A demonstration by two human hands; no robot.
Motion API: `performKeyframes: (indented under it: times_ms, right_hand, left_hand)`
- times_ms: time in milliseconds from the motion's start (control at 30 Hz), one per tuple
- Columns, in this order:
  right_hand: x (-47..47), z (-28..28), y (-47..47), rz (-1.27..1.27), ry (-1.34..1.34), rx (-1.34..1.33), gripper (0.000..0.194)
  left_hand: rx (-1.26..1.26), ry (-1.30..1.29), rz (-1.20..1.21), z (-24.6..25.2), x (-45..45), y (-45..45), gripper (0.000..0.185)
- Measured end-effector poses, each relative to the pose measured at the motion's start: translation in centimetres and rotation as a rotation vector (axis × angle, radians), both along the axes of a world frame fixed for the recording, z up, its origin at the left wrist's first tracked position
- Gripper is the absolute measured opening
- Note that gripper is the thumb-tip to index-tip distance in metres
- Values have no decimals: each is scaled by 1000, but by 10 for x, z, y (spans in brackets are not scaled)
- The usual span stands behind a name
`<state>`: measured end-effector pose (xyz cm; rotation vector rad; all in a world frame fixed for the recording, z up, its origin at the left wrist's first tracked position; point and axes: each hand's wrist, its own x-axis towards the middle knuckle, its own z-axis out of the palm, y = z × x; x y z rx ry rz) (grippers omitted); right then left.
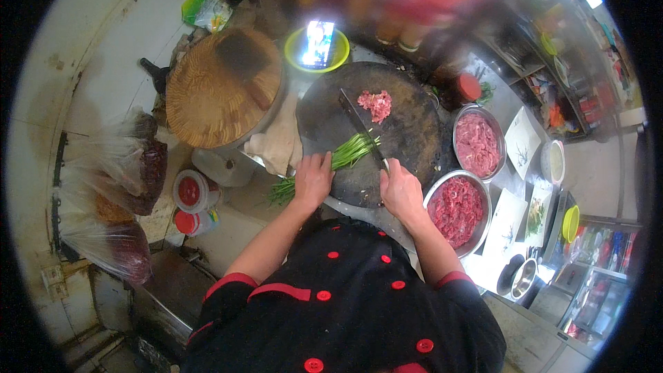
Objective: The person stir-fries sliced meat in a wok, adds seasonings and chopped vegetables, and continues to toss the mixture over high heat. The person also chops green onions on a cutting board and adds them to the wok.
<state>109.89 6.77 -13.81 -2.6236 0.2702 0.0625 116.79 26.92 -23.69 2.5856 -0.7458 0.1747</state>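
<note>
A bundle of thin green stalks (pixel 354 151), perhaps chives, lies across the round, dark chopping block (pixel 331 93). My left hand (pixel 313 180) presses down on the bundle and grips it, and its leafy tips hang past the block's edge. A knife with a dark blade (pixel 358 120) is held by its handle in my right hand (pixel 401 192). The blade points away from me, right at the cut ends of the stalks. Beyond it on the block sits a small heap of chopped raw meat (pixel 376 106).
On the right stand a bowl of sliced pink meat (pixel 477 145) and a bowl of redder meat (pixel 456 211), with white rectangular plates (pixel 505 223) beyond. A lit phone (pixel 317 44) rests in a yellow-green bowl (pixel 339 55). A second wooden block (pixel 207 98) stands left, near a cloth (pixel 277 147).
</note>
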Motion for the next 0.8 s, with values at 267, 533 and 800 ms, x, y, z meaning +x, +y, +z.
performKeyframes:
  times_ms: [267,533,800]
  right_hand:
    - [16,-29,1,-26,195,-22,24]
    - [46,-40,2,-92,171,63,27]
    - [-71,-23,-25,-324,161,141,25]
  left_hand:
    - [-23,-53,-35,-2,3,1,43]
    - [11,-91,-89,-9,5,7,38]
    - [-5,-62,-95,-9,-3,17,35]
